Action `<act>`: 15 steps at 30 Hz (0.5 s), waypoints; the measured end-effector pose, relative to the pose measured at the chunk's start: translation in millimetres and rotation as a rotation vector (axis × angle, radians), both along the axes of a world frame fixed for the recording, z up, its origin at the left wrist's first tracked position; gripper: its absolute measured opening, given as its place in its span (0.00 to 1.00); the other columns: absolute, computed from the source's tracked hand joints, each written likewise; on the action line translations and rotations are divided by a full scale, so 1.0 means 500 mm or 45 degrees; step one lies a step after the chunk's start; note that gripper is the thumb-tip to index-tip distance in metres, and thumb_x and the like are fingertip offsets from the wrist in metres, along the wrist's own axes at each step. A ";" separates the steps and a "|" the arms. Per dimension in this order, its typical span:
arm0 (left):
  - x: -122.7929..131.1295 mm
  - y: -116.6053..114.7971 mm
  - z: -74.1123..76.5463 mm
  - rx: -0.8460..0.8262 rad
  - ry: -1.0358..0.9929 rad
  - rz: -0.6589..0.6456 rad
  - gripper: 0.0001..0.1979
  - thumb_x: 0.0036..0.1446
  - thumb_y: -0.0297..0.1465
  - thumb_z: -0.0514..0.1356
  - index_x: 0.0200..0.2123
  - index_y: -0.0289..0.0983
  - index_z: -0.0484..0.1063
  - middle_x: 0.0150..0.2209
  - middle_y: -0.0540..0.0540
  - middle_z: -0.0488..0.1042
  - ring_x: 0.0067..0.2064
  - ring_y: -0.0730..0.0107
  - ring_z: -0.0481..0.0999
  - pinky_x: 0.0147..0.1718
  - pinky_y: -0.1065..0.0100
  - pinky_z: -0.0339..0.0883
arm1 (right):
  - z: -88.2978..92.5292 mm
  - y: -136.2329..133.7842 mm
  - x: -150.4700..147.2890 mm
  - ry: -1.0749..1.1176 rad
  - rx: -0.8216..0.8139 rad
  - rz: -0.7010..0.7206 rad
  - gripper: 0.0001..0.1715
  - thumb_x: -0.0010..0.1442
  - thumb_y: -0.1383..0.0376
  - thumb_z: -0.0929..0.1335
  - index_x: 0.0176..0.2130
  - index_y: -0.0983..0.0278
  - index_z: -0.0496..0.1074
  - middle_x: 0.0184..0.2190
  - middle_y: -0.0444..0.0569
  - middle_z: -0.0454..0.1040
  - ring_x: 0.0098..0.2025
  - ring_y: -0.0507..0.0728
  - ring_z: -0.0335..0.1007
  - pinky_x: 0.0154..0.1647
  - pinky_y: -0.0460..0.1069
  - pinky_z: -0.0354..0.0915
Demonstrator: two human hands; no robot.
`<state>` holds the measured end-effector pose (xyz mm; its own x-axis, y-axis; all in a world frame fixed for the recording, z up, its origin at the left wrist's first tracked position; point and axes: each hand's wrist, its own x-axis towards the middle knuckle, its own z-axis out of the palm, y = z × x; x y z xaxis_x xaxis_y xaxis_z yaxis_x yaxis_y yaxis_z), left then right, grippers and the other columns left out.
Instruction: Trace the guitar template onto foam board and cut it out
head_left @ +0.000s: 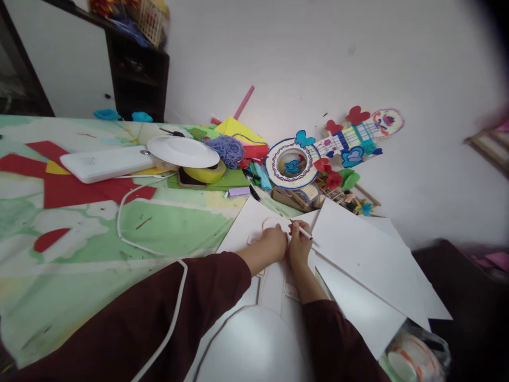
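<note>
Clock positions are taken from the hands. The right hand [299, 246] pinches a pen [305, 232], its body pointing to 4 o'clock. The left hand [275, 243] rests, fingers curled, on the drawing sheet [272, 289]; whether it grips anything cannot be told. The sheet lies beneath both hands. Loose paper [358, 257]: 3 o'clock. Paper guitar [338, 142]: 1 o'clock. Yarn [225, 150]: 11 o'clock.

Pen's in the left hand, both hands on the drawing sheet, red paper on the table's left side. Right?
Not quite: the head view shows the pen in the right hand, not the left. Both hands are on the drawing sheet, and red paper lies on the table's left side.
</note>
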<state>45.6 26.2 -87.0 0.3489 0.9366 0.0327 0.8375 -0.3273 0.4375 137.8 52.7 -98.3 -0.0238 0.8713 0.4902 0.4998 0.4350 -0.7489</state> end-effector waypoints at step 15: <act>-0.204 0.115 0.005 0.039 -0.209 -0.512 0.16 0.50 0.33 0.63 0.44 0.41 0.76 0.46 0.48 0.77 0.43 0.72 0.75 0.40 0.75 0.62 | -0.017 -0.007 0.003 0.090 -0.110 -0.049 0.17 0.59 0.53 0.60 0.33 0.63 0.66 0.27 0.49 0.72 0.24 0.53 0.64 0.26 0.48 0.62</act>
